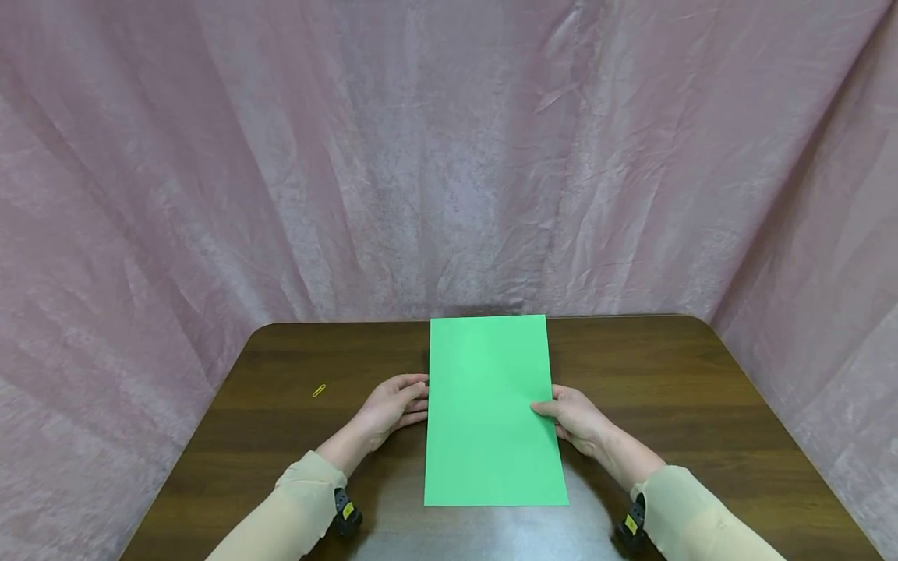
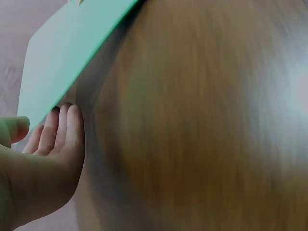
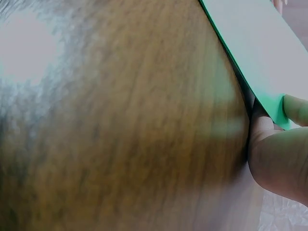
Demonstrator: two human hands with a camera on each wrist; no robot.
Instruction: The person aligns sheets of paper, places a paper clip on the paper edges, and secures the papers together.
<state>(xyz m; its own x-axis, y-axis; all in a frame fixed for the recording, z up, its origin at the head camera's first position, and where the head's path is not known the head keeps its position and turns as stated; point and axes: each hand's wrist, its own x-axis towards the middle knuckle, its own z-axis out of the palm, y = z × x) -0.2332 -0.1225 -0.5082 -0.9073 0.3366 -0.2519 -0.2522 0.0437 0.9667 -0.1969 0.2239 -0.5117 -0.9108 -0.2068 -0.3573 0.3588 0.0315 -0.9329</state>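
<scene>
A green sheet of paper (image 1: 487,436) lies lengthwise in the middle, held slightly over the table. My right hand (image 1: 578,421) pinches its right edge, thumb on top and fingers beneath; the right wrist view shows the thumb (image 3: 296,109) pressing on the sheet (image 3: 260,53). At the left edge, my left hand (image 1: 393,405) has its fingers nearly straight, with their tips at and under the paper's edge. In the left wrist view the left thumb (image 2: 19,127) stands apart from those fingers, beside the sheet (image 2: 62,57).
A small yellow paper clip (image 1: 319,390) lies on the brown wooden table (image 1: 652,366), left of the left hand. Pink curtains (image 1: 449,156) hang behind the table's far edge and along its sides.
</scene>
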